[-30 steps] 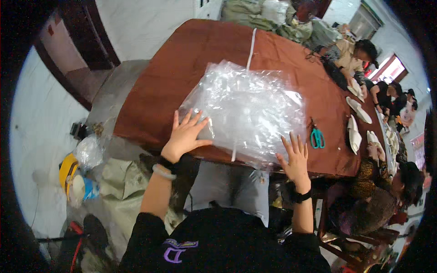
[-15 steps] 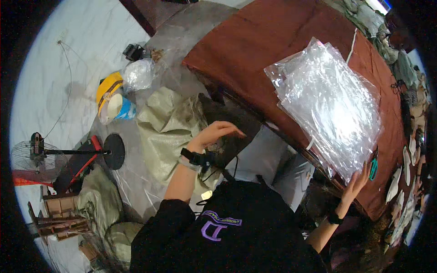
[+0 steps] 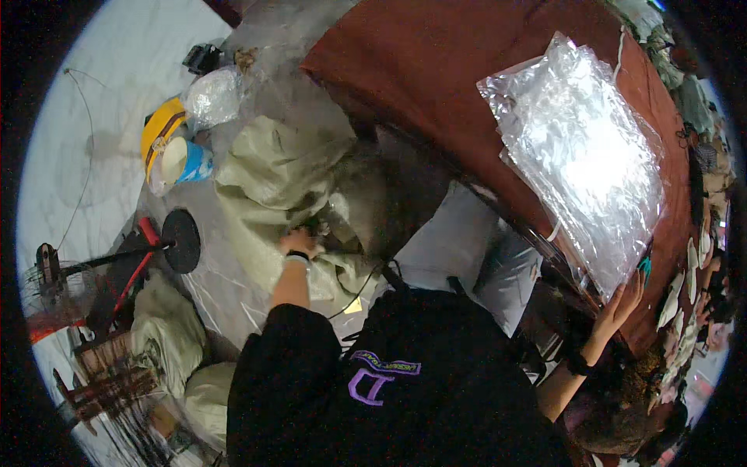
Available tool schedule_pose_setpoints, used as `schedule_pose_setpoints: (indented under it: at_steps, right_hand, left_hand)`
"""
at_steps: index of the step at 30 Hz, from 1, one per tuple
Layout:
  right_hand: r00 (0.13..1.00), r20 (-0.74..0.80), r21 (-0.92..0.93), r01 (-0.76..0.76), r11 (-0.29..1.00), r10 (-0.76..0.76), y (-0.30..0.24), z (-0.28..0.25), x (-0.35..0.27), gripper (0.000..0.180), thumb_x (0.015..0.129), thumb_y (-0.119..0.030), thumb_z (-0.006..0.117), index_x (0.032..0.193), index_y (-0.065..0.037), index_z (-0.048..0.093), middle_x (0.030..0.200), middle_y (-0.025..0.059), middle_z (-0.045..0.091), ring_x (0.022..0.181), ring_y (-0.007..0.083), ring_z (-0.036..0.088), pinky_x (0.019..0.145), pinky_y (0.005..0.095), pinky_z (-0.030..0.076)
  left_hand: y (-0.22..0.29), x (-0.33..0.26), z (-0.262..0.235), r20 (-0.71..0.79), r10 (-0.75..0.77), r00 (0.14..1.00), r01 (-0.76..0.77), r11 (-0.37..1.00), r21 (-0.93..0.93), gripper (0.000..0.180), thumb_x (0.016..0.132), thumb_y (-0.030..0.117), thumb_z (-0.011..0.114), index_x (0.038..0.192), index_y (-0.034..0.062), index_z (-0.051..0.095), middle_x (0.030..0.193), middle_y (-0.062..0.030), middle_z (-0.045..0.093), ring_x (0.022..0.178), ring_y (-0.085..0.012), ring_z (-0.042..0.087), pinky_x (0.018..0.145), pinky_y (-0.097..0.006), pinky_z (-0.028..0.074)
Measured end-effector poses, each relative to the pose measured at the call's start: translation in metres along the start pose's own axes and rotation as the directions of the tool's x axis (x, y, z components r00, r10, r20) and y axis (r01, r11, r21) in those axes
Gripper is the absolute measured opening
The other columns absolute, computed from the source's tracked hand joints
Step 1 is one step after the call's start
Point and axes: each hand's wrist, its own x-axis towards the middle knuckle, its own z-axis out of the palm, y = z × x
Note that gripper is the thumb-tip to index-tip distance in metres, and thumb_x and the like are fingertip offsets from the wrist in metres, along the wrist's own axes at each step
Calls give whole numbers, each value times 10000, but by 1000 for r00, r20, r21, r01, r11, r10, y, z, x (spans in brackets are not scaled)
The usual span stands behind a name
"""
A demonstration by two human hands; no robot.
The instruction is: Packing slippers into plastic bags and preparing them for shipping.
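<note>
Sack (image 3: 261, 167) is on the floor, left of the table (image 3: 405, 62). Left hand (image 3: 300, 244) is down at its slack folds; fingers blurred, can't tell if they've got anything. Right hand (image 3: 620, 309) is at the table's near right edge by the plastic's (image 3: 587, 148) near corner, fingers straight, not gripping; probably a brace for the reach left. Plastic lies flat in an overlapping pile, likely so the slick sheets stay together. Scissors (image 3: 645, 265) right by the right fingertips, presumably parked handy. Tub (image 3: 193, 161) on the floor, just left of the sack.
</note>
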Motion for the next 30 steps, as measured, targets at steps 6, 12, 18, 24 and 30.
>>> schedule_pose_setpoints:
  at_steps: [6,12,18,24,30]
  right_hand:
    - [999,35,-59,24,998,-22,-24,10,4,415,965,-176,507,1344,-19,445,1424,163,390,1343,299,323,1119,440,220]
    - [996,72,-103,53,993,-46,-51,13,13,433,935,-130,550,1345,-31,451,1429,154,386,1341,300,329,1118,441,226]
    - [992,119,-199,55,978,-32,-73,8,10,421,932,-102,543,1338,-30,458,1424,156,388,1341,299,329,1111,436,245]
    - [989,144,-170,-11,985,36,-51,-11,-8,428,917,-73,554,1334,-49,462,1434,159,372,1338,309,340,1100,435,269]
    - [986,167,-238,42,970,-1,-48,-18,-16,426,927,-116,541,1336,-31,458,1412,153,414,1334,295,351,1104,409,252]
  left_hand:
    - [-131,-11,40,72,-370,926,355,921,159,676,859,460,599,1420,163,367,1410,-80,455,1291,-258,432,978,-555,376]
    - [-54,-21,-3,-291,-10,957,-9,998,-65,297,881,322,545,1074,145,684,1093,-71,647,1095,-236,570,852,-361,468]
    - [82,12,-9,-19,508,861,-485,810,-330,332,923,195,474,1184,40,607,1178,-202,598,1061,-357,573,857,-439,498]
    - [117,61,98,-204,456,866,-480,873,-87,417,916,291,489,1274,82,529,1261,-178,559,1115,-333,562,940,-481,426]
    - [75,119,180,-540,533,651,-346,842,414,571,903,437,511,1375,129,420,1323,-144,525,1127,-319,566,1041,-548,323]
